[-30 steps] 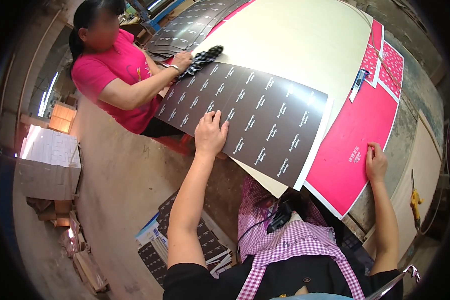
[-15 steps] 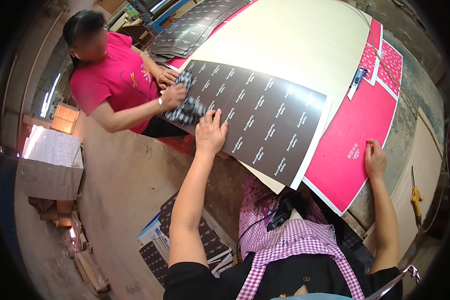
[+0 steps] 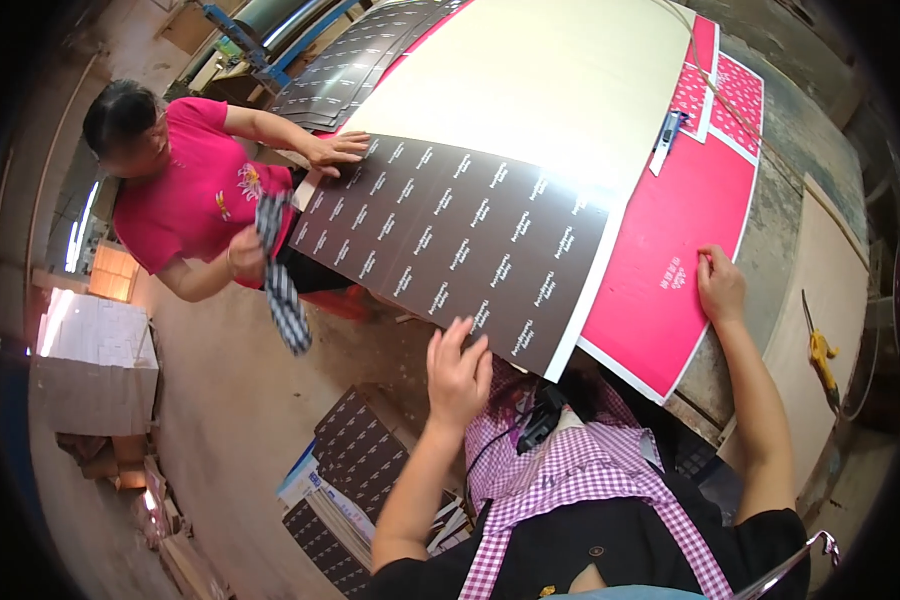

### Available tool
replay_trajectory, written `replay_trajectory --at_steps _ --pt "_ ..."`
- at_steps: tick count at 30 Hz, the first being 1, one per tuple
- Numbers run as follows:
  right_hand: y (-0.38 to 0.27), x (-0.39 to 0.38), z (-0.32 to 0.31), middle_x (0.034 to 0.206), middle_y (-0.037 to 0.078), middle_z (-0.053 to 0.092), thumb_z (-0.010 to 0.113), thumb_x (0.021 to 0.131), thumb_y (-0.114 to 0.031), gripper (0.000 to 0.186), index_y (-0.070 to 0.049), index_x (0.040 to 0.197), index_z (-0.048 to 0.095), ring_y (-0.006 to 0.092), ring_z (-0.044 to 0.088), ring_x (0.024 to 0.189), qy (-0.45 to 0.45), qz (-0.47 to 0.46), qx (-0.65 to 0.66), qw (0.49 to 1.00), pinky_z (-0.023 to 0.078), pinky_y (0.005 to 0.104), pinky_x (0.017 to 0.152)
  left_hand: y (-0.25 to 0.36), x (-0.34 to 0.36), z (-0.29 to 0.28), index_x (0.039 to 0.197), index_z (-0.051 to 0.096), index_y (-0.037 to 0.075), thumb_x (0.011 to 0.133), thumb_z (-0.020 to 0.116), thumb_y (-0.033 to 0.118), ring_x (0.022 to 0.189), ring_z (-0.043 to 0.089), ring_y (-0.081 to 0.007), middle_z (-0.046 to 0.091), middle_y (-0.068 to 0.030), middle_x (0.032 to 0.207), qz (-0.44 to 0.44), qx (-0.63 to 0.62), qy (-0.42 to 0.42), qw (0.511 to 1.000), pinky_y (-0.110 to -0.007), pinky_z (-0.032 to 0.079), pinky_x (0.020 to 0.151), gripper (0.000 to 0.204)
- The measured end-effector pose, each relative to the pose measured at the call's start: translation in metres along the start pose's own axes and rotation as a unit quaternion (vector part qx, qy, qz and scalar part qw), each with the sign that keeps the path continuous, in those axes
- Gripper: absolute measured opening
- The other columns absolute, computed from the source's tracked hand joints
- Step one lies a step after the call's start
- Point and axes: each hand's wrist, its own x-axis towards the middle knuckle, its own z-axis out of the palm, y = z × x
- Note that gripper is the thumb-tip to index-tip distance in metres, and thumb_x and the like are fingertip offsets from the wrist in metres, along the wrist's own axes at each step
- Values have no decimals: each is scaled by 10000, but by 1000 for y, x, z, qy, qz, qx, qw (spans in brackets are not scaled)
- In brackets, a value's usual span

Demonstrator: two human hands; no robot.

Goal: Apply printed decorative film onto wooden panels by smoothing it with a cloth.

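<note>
A dark brown sheet (image 3: pixel 450 230) with white printed lettering lies over a large cream board (image 3: pixel 530 80) on the table. My left hand (image 3: pixel 460 375) is at the sheet's near edge, fingers open and spread, with the tips touching its border. To the right, my right hand (image 3: pixel 722 288) rests at the outer edge of a bright pink sheet (image 3: pixel 640 320), its fingers curled, with nothing visible in them. Across the left corner stands a co-worker in a pink shirt (image 3: pixel 205 185), one hand (image 3: pixel 338 150) flat on the brown sheet's far edge, the other holding a black-and-white checked cloth (image 3: pixel 285 290).
A blue utility knife (image 3: pixel 667 135) lies on the pink sheet. A yellow-handled tool (image 3: pixel 821 355) lies on a board at the right. Brown sheets (image 3: pixel 360 440) are stacked low below the table; more brown sheets (image 3: pixel 350 70) lie at the far left. A white stack (image 3: pixel 95 350) stands on the floor.
My left hand has drawn back from the middle of the brown sheet to its near edge. The co-worker has lifted the cloth off the sheet and moved it left, past the edge.
</note>
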Motion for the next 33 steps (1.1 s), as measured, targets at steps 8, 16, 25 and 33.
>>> replay_trajectory --at_steps 8,16,25,33 --pt "0 -1 5 814 123 653 540 855 -182 116 -112 927 599 317 638 734 2 -3 -6 1000 497 417 622 33 -93 25 1020 623 -11 933 525 164 905 611 -195 614 -118 1057 -486 -490 0 724 -269 476 797 218" --pt "8 -6 2 830 122 653 540 847 -170 110 -103 914 596 314 637 760 24 -22 0 999 500 409 639 70 -57 37 1201 470 1 971 427 385 936 618 -191 598 -139 1133 -466 -696 -178 517 -296 497 782 450" --pt "12 -6 4 839 131 649 554 854 -195 152 -104 968 597 314 632 773 15 -4 8 1000 499 407 659 72 -53 61 1076 564 6 944 489 403 840 606 -144 624 -76 980 -477 -680 -3 556 -250 476 715 425" --pt "-78 -17 -4 1284 171 479 584 866 -287 533 -39 1307 417 320 458 1182 -42 -200 73 976 349 417 1011 67 -56 59 989 577 4 972 455 331 810 613 -130 639 -78 946 -488 -605 -21 629 -227 476 695 349"
